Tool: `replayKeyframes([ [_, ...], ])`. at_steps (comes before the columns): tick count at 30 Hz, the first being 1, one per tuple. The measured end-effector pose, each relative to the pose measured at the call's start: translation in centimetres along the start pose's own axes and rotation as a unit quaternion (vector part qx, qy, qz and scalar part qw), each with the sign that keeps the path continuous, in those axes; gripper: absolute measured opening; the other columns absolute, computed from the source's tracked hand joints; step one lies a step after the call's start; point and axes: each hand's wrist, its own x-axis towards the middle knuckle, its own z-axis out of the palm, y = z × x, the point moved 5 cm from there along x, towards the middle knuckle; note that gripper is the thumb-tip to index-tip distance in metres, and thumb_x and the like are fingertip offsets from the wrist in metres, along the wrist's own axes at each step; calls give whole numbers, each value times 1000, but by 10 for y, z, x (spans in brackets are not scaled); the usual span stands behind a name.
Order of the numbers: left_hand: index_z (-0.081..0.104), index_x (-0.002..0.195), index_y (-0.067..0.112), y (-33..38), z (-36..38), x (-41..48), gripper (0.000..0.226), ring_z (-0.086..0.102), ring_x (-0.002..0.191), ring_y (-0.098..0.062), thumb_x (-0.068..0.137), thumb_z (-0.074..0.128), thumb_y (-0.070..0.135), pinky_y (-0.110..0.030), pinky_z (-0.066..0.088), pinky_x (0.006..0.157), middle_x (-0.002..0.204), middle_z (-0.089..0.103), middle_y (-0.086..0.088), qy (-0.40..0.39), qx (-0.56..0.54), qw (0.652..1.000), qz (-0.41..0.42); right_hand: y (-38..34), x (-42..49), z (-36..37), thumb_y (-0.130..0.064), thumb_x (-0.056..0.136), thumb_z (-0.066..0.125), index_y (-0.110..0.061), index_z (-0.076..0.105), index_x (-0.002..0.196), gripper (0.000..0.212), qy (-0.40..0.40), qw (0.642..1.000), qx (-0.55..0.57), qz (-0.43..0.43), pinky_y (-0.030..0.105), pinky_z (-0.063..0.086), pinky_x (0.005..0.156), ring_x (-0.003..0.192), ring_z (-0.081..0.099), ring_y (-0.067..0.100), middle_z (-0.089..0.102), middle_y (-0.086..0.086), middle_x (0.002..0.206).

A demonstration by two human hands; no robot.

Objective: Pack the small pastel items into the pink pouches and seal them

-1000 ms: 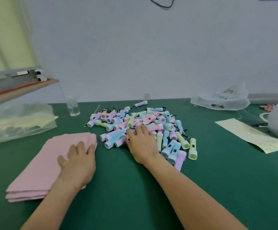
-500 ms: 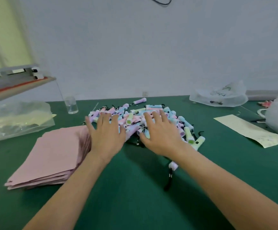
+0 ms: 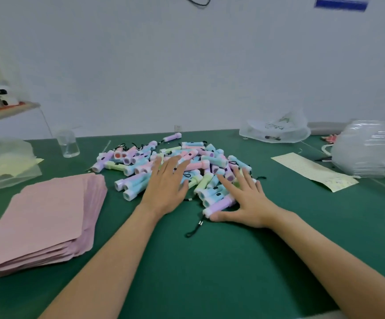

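a: what is hard to make out here?

b: the pile of pastel items [image 3: 212, 161] lies on the green tabletop [image 3: 210, 272], and two palms cover part of it, so whatever sits under them is hidden. the items at the back of the pile blur together. far left of the pile a machine [image 3: 0, 104] is cut off by the frame edge, and i cannot tell what it is. far right of the pile a clear wrapped bundle [image 3: 366, 148] is cut off too, and its contents are unreadable.

a: and the grips?

b: the left grip [image 3: 166, 187] is released, fingers straight and spread, lying flat on the near left part of the pile. the right grip [image 3: 246, 199] is released as well, fingers splayed over the pile's near right edge. its thumb stretches out along the tabletop, with the tip just beside a purple item [image 3: 219, 204]. that item's black loop [image 3: 193, 230] trails out from the near side of the pile. neither grip grasps anything.

a: the pouches?

b: the pink pouches [image 3: 42, 215] sit in a fanned stack just left of the pile, apart from both grips.

a: what differs from before?

b: a second ago the left grip lay on the pouches. half a second ago it was at the pile's left edge, and now it is further in. the right grip has slid from the pile's middle to its right side. the purple item was by the wrist and is now at the thumb.
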Motion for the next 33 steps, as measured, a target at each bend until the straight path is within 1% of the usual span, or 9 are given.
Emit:
replayKeyframes([
  [3,50,151,14,-13,6,7,46,34,150,-27,107,54,24,-44,18,130,158,45,-8,12,-109,994,-22,-9,21,3,-110,54,43,-64,-9,153,121,-8,1000,17,11,64,-16,121,146,-43,11,-33,-8,166],
  [7,69,120,10,-14,-9,5,24,54,124,-28,97,63,10,-34,32,118,122,65,-5,128,-122,984,1,-11,39,3,-112,51,37,-58,-9,156,126,-1,999,14,51,65,-15,121,151,-35,16,-23,-1,170],
  [13,78,98,16,-15,-52,-17,16,61,114,-28,87,68,12,-53,34,118,112,71,-3,216,-29,974,-70,-14,39,1,-112,53,34,-49,-13,159,132,53,998,-7,39,63,-22,118,150,-38,16,-27,-1,169],
  [16,77,111,26,-58,-94,-11,21,56,126,-29,93,65,29,-56,23,122,128,67,-4,123,-4,954,-274,-13,36,-9,-111,55,32,-46,-13,160,132,104,994,-19,22,62,-21,120,152,-34,18,-22,-1,170],
  [20,44,153,9,-136,-128,-36,67,28,153,-47,97,70,36,-69,17,123,164,32,-25,-117,-25,862,-493,-21,40,-8,-107,64,24,-41,-6,163,122,118,993,-1,26,59,-22,120,154,-29,15,-17,0,171],
  [24,45,149,-4,-136,-118,-73,85,52,135,-44,81,90,22,-57,39,117,149,53,-25,-203,-171,816,-513,-32,50,-7,-88,81,27,-37,2,165,101,127,988,76,34,59,-15,123,155,-27,19,-20,3,171],
  [27,56,134,-4,-129,-121,-82,74,58,110,-35,75,95,18,-45,48,95,127,63,-16,-240,-90,824,-505,-37,52,-8,-80,86,33,-32,8,165,96,156,981,111,39,54,-9,126,155,-26,22,-24,4,170],
  [31,39,153,3,-130,-136,-82,98,53,133,-43,72,95,8,-50,49,100,153,49,-20,-232,-39,841,-487,-32,51,-9,-79,88,32,-30,13,165,94,175,977,111,40,51,-10,125,155,-26,21,-25,3,170],
  [33,42,150,5,-128,-141,-83,89,54,131,-44,75,89,1,-50,51,97,151,48,-21,-226,-32,843,-487,-28,50,-10,-79,89,34,-29,15,165,93,175,974,130,55,52,-9,124,155,-25,20,-24,2,170],
])
